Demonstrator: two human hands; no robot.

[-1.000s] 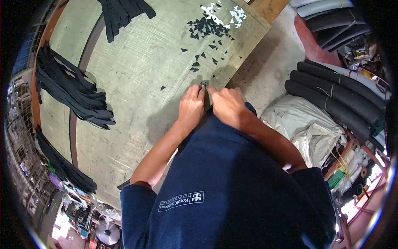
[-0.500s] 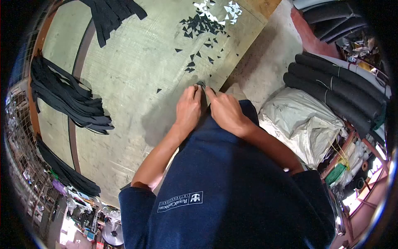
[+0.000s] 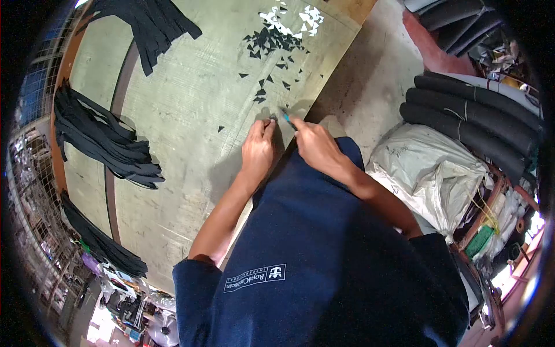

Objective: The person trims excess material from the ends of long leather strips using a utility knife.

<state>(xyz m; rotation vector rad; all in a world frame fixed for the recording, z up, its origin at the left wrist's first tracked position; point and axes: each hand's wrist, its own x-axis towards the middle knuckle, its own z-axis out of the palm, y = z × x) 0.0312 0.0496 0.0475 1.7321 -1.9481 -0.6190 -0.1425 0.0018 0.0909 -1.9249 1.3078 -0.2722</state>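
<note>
At the table's near right edge, my left hand has its fingers pressed together on a small dark piece. Just to the right, my right hand grips a small tool with a blue-green part, its tip over the tabletop and blurred. The two hands are apart. Beyond them lie scattered black triangular pieces and white triangular pieces. A lone black triangle rests left of my left hand.
Bundles of black strips lie at the table's left, upper left and lower left. Right of the table are a large whitish sack and dark rolls. Wire mesh borders the far left.
My right hand has drawn slightly away from my left, and the blue-green part of the tool now shows. The view has shifted a little.
</note>
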